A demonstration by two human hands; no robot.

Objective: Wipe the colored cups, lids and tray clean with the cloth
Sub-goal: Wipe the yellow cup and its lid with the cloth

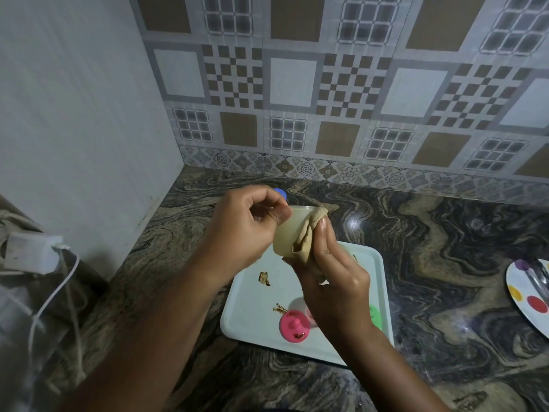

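Observation:
My left hand grips a pale yellowish cup by its rim, held above the tray. My right hand presses a beige cloth against the cup's side and over its rim. Below them lies a white tray with brown smears on it. A pink lid with a knob sits on the tray's near part, with a pinkish cup partly hidden behind my right wrist. A green piece shows just right of that wrist. A blue object peeks out behind my left hand.
The tray rests on a dark marbled counter in a corner of a tiled wall. A white plate with coloured dots and metal utensils lies at the right edge. A white charger with a cable hangs at the left.

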